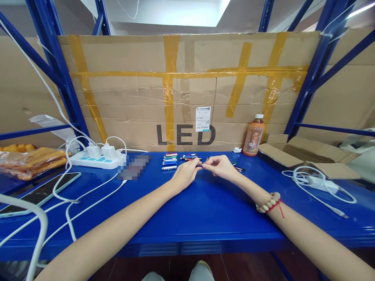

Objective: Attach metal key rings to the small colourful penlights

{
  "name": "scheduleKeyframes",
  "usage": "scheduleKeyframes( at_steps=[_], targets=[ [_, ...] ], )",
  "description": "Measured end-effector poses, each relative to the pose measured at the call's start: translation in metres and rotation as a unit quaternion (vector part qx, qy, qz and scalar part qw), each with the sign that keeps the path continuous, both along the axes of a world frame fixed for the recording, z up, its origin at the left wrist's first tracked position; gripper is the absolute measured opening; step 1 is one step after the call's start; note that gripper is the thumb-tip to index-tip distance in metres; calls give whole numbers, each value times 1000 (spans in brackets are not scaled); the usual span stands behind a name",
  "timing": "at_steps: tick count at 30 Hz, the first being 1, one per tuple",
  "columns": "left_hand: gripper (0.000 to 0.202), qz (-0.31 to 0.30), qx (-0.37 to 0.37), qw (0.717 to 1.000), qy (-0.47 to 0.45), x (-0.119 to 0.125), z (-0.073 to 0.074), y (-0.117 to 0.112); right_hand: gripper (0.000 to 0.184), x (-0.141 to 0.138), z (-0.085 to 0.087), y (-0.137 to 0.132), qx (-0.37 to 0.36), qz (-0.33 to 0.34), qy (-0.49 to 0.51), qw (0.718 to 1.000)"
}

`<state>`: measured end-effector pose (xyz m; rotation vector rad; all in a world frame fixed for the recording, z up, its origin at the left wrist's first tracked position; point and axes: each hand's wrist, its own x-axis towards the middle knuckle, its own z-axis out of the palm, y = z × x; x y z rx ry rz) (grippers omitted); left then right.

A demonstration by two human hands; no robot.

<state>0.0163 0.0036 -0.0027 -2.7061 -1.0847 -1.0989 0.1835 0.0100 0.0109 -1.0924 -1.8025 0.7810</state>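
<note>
My left hand [185, 175] is closed, its thumb and fingers pinched on a thin dark pen [199, 165]. Close by on the right, the fingertips of my right hand [222, 167] are also pinched together at the other end of that pen. My fingers cover most of it. A row of short pen-like pieces [170, 161] in several colours lies to the left of my left hand. Just behind the hands lie several more pens [190, 157], partly hidden. Beyond my right wrist, dark pens [239, 169] stick out.
On the blue shelf [205, 218], a power strip [96, 160] with white cables and a tablet [38, 193] lie left. A drink bottle [254, 136], an open carton [304, 154] and a coiled white cable [319, 183] are right. A large cardboard panel [131, 105] stands behind.
</note>
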Motion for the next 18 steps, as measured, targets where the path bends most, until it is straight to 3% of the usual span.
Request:
scheduleKeyframes(
  at_steps=[9, 18],
  targets=[
    [24, 6, -14, 1000, -9, 1, 2, 0, 45, -4, 16, -13, -30, 5, 31, 999],
    [21, 12, -3, 1000, -4, 2, 2, 1, 48, 2, 10, -5, -60, 41, 49, 996]
  ],
)
